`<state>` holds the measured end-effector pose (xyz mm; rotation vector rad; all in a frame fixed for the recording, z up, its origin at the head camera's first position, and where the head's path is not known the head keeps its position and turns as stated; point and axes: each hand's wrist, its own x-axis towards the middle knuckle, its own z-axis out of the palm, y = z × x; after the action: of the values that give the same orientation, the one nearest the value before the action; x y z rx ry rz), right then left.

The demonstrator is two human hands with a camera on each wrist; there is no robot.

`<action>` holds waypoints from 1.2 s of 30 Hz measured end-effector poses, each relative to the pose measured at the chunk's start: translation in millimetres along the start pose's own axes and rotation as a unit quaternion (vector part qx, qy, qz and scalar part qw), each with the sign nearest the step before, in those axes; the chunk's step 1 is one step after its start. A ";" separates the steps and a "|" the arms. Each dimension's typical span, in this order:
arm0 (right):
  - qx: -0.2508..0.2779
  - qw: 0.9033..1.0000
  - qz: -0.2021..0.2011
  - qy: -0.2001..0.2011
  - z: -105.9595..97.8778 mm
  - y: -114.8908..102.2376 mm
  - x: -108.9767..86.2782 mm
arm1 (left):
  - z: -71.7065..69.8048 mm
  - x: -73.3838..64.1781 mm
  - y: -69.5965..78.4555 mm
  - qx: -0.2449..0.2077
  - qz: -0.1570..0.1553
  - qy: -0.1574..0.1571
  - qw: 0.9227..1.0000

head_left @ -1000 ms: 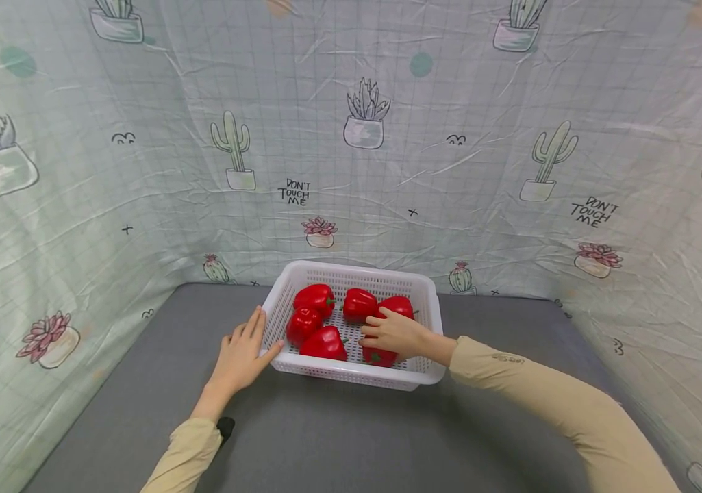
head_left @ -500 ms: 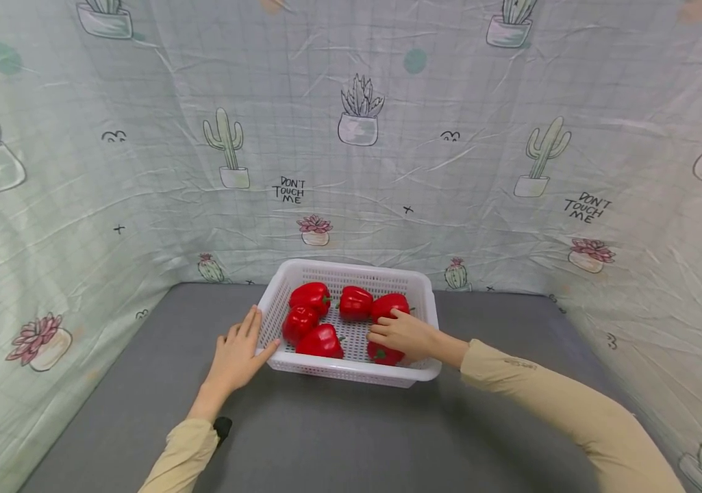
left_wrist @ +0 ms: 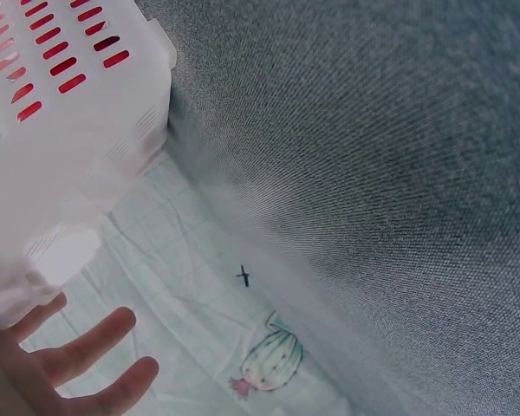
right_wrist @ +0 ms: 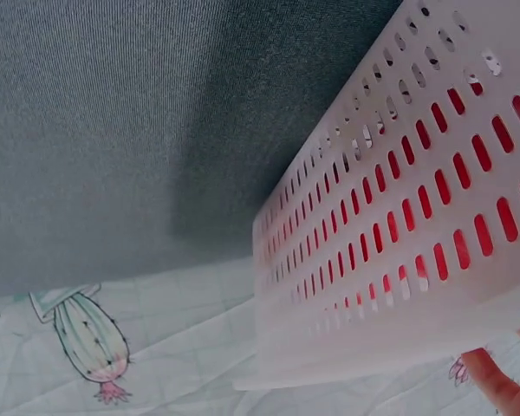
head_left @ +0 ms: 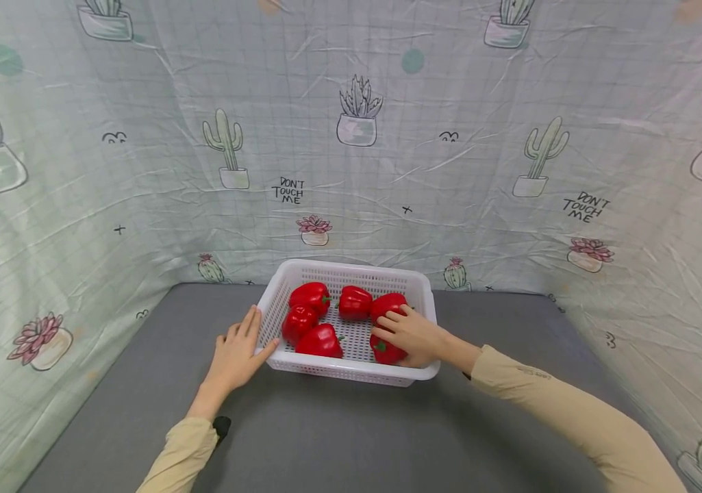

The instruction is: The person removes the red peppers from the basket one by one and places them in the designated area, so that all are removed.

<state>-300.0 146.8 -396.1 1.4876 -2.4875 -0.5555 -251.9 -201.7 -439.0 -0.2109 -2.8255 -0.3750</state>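
Observation:
Several red bell peppers lie in a white perforated plastic basket [head_left: 326, 370] on the grey table. My left hand [head_left: 233, 352] rests at its left end, fingers straight along the outside and thumb on the rim at the front corner. In the left wrist view, spread fingers [left_wrist: 91, 351] show beside the basket's wall. Inside the front right corner, my right hand [head_left: 415, 335] holds a red bell pepper [head_left: 385, 351], fingers over its top and thumb on the near side. Its green stem faces the front. The right wrist view shows fingertips [right_wrist: 490, 377] past the rim, with that pepper hidden.
Behind the right hand is another bell pepper [head_left: 387, 305], with one [head_left: 355, 303] at the back middle. More peppers [head_left: 320, 341] fill the left half. Grey table [head_left: 326, 438] surrounds the basket, and a cactus-print cloth [head_left: 412, 171] hangs behind and at both sides.
My right hand has shifted to the right, and the bell pepper under it has moved slightly right and turned, showing more of its front. My left hand keeps its place on the basket.

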 end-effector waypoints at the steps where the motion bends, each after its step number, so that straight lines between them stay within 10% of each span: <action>1: 0.007 1.000 0.008 -0.002 -0.5 0.5 -1.1 | 0.1 0.3 0.1 -0.001 -0.001 -0.002 1.000; 10: 0.070 0.994 0.080 0.040 -10.3 8.1 -8.9 | 1.4 1.4 -1.4 -0.003 0.002 -0.003 1.000; 36: 0.030 0.957 0.188 0.219 -11.5 5.9 -36.0 | 3.2 1.5 -3.0 -0.013 0.011 0.011 1.000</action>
<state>-283.6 178.4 -382.1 0.9755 -2.3472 -0.0689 -254.7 -203.5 -442.2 -0.2405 -2.7958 -0.4069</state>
